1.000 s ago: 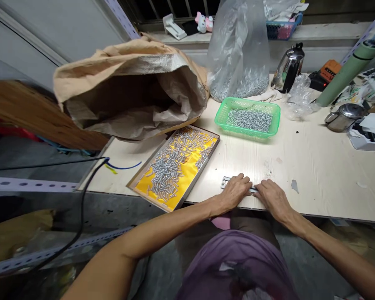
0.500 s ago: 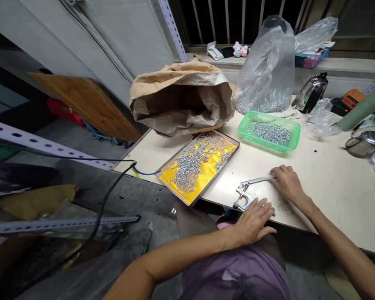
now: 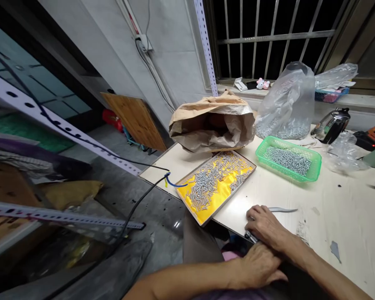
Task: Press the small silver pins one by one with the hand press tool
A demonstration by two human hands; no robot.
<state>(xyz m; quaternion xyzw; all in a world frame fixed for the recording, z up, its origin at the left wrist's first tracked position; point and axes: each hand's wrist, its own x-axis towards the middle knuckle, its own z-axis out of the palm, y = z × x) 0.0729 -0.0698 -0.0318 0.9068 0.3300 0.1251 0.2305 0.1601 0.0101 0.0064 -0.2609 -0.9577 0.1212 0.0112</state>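
A silver hand press with a C-shaped frame lies at the table's front edge, its long curved lever handle (image 3: 283,209) sticking out to the right. My right hand (image 3: 265,227) is closed over the head of this tool, fingers curled, hiding most of it; a bit of metal shows below the fingertips. Just below, at the table edge, rests my left hand (image 3: 261,264), its fingers hidden under my right hand and only the thumb showing. To the left sits a shallow tray (image 3: 225,203) lined with yellow cloth, where many small metal screws (image 3: 206,181) are scattered.
A green plastic basket (image 3: 316,164) holds more small metal pieces. Behind are an open brown paper sack (image 3: 212,125), a clear plastic bag (image 3: 284,104) and a metal pot (image 3: 331,125). A grey scrap (image 3: 335,251) lies at right. A black cable (image 3: 134,208) hangs at left.
My right hand has moved from the lever's end to the tool's head. My left hand has slid lower, its fingers now covered. The camera view has shifted left and up.
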